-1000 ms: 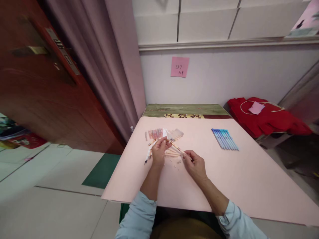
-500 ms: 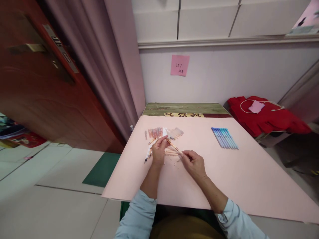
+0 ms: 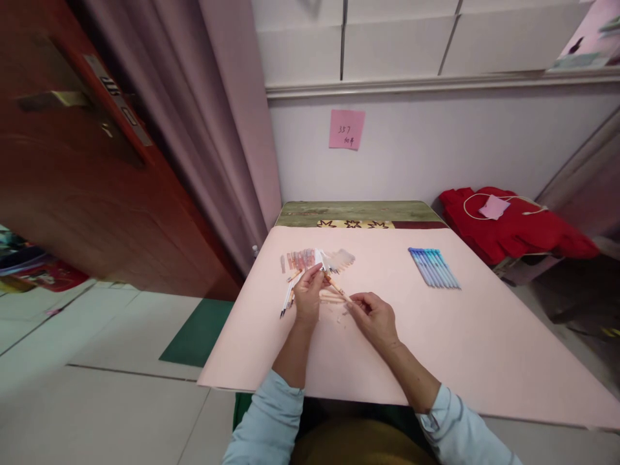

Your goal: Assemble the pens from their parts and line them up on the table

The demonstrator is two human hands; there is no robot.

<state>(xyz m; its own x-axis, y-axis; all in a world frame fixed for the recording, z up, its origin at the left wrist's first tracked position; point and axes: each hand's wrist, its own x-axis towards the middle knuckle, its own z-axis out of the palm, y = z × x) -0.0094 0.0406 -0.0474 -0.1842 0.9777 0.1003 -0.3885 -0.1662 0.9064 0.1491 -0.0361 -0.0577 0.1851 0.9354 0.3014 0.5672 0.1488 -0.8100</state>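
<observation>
Pen (image 3: 336, 285) slants — left hand (image 3: 309, 294) pinches its far end, right hand (image 3: 376, 318) its near.

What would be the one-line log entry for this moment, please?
left hand: holds pen by one end | right hand: holds other end | blue pens: in row on table, right

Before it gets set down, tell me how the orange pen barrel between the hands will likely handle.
The orange pen barrel is probably stiff: it looks straight between the left hand and right hand. Being slim, it is likely light. Its seemingly round shape may roll on the flat pink table covering.
</observation>
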